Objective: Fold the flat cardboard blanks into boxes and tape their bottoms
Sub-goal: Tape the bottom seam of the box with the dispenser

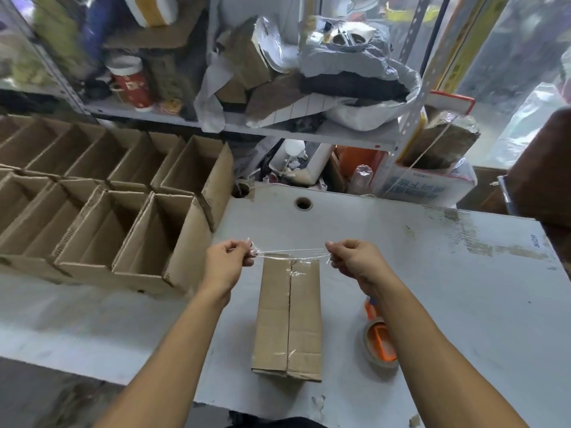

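A folded cardboard box (pixel 289 316) stands bottom-up on the white table (pixel 432 273), its two flaps meeting along a centre seam with clear tape on it. My left hand (pixel 230 261) and my right hand (pixel 355 257) each pinch one end of a strip of clear tape (pixel 292 253) stretched across the box's far edge. The strip looks narrow and crumpled. An orange tape dispenser (pixel 378 338) with a roll lies on the table to the right of the box, under my right forearm.
Several finished open boxes (pixel 102 211) stand in rows on the left of the table. A cluttered metal shelf (pixel 247 125) rises behind. Two round holes (pixel 302 203) sit near the table's far edge. A blue-printed carton (pixel 426 186) stands at the back right.
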